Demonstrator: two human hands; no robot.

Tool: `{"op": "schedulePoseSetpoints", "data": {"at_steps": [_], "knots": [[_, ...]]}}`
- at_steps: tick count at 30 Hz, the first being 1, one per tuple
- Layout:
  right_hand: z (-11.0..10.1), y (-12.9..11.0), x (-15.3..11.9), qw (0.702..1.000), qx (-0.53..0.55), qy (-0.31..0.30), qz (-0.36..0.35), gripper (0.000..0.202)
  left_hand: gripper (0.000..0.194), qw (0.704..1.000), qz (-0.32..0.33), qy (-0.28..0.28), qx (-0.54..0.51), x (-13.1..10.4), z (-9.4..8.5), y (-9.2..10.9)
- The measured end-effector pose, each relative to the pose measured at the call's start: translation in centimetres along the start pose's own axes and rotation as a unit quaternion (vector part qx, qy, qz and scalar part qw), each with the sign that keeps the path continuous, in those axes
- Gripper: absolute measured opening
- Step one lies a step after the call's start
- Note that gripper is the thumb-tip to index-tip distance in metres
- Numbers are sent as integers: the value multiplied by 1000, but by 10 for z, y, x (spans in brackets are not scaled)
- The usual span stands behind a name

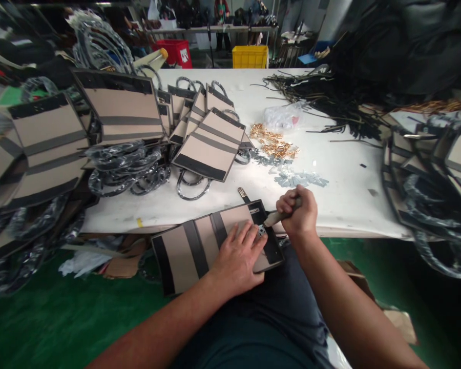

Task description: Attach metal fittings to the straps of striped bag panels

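A beige bag panel (pixel 205 237) with black bands and a dark border lies across my lap and against the table's front edge. My left hand (pixel 240 256) rests flat on it with the fingers spread, fingertips beside a small silver metal plate (pixel 261 230) on the black end strip. My right hand (pixel 300 211) is closed around the handle of a hand tool (pixel 277 217). The tool's thick grey-brown end points down-left, close to the plate; its exact kind and whether it touches are unclear. A strap with a gold-coloured end (pixel 243 193) sticks out beyond the panel's far edge.
On the white table (pixel 238 210) lie gold-coloured fittings (pixel 274 143) and flat silver plates (pixel 299 178). Similar bag panels (pixel 215 141) with wrapped handles (pixel 125 164) are piled left, more bags (pixel 426 169) right. Black straps (pixel 341 110) lie at the back right, near a plastic bag (pixel 282 117).
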State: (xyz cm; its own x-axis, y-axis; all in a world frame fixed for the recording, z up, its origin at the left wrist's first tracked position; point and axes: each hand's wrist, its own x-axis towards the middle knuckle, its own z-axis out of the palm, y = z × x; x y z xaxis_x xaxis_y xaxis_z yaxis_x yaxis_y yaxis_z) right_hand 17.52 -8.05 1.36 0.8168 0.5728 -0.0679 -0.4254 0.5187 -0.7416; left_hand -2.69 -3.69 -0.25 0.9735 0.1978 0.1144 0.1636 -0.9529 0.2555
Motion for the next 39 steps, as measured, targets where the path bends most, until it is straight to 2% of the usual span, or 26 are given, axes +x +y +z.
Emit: {"op": "schedulePoseSetpoints", "data": {"at_steps": [2,4,8,10,12,14,15,16,20,22,24,28,31,33,35,37,39], "knots": [[-6,1,3,999,21,15,19,35,87,1000,1,2,-2,0,0,-1],[-9,3,3,1000,17,3,14,37,86,1000,0,1,-2,0,0,-1],[-1,6,-10,998,-35,-19,-45,37,86,1000,0,3,-5,0,1,-2],[8,8,-23,990,-106,-45,-84,37,86,1000,-2,6,-8,0,2,-1],[17,10,-35,961,-224,-112,-118,38,85,1000,-9,12,-15,-1,3,-1],[23,10,-44,911,-335,-191,-145,37,84,999,-17,23,-24,-3,4,-1],[25,9,-46,893,-366,-216,-151,37,83,999,-20,28,-30,-4,5,-1],[27,8,-46,886,-375,-226,-152,38,84,999,-22,32,-34,-5,5,-1],[32,-2,-42,925,-309,-186,-121,45,87,998,-23,48,-41,-8,7,-1],[38,-4,-43,929,-293,-193,-119,45,87,997,-21,53,-46,-9,8,-2],[45,-3,-46,910,-323,-230,-122,44,85,996,-24,55,-61,-9,10,-3],[47,5,-51,835,-422,-306,-178,46,86,994,-30,50,-94,-8,11,-4],[37,4,-49,813,-442,-322,-201,45,93,994,-32,46,-90,-9,9,-5],[31,-2,-45,834,-429,-299,-175,44,92,995,-35,44,-85,-10,7,-5],[31,-12,-42,880,-373,-252,-151,44,88,995,-33,38,-84,-11,6,-7],[37,-21,-43,919,-284,-213,-170,43,88,996,-26,30,-83,-11,6,-8],[43,-25,-45,927,-229,-208,-210,41,89,996,-21,26,-82,-11,8,-8]]}}
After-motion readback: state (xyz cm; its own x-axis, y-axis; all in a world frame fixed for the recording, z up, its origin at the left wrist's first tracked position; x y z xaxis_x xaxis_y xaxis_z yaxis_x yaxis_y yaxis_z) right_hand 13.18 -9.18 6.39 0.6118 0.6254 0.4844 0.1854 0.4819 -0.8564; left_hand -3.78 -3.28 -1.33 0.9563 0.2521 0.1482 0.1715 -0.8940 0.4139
